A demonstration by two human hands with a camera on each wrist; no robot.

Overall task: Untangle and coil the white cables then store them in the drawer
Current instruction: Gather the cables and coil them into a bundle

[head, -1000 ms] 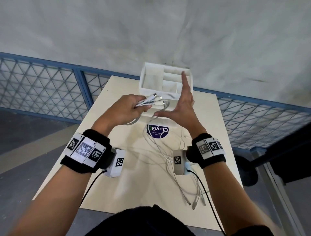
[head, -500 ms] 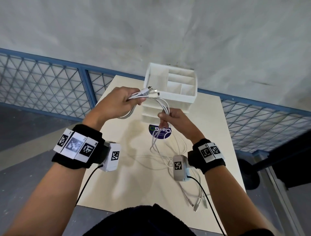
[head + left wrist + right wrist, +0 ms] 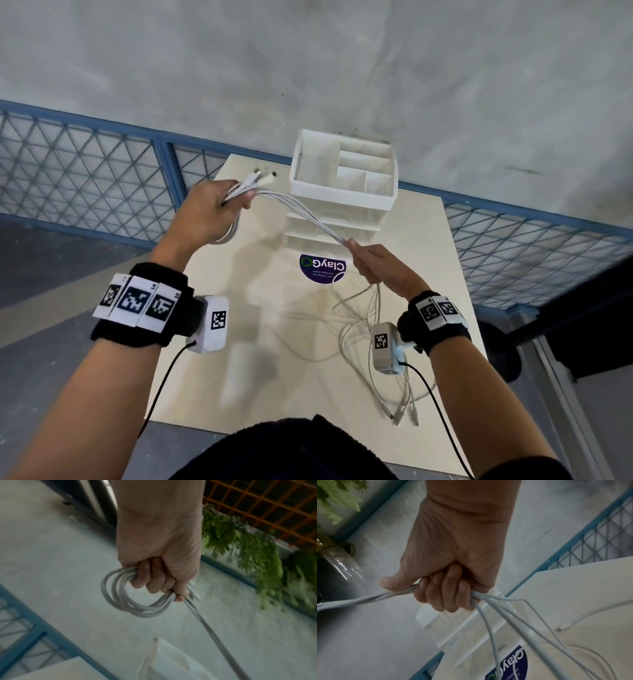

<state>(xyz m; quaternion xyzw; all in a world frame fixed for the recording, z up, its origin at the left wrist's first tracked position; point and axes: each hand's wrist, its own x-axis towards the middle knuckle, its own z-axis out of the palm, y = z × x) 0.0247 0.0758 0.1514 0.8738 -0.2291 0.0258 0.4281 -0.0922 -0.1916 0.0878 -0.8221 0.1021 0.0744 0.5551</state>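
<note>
You get even, soft daylight in the head view, bright on the grey wall (image 3: 308, 68) and the table (image 3: 274, 342). Shadows of your arms lie faint and smeared on the table, so the light falls from above and is diffuse. No hard glare there. The wide lens bends the blue fence (image 3: 85, 164) and stretches your forearms at the lower corners.

Your left wrist view is dimmer and soft all over; the plants (image 3: 248, 561) are streaked by motion blur, and the cables (image 3: 130, 601) look grey.

Your right wrist view is dim too, the palm in shade, with small glints on a glass (image 3: 342, 563) at the left edge.
</note>
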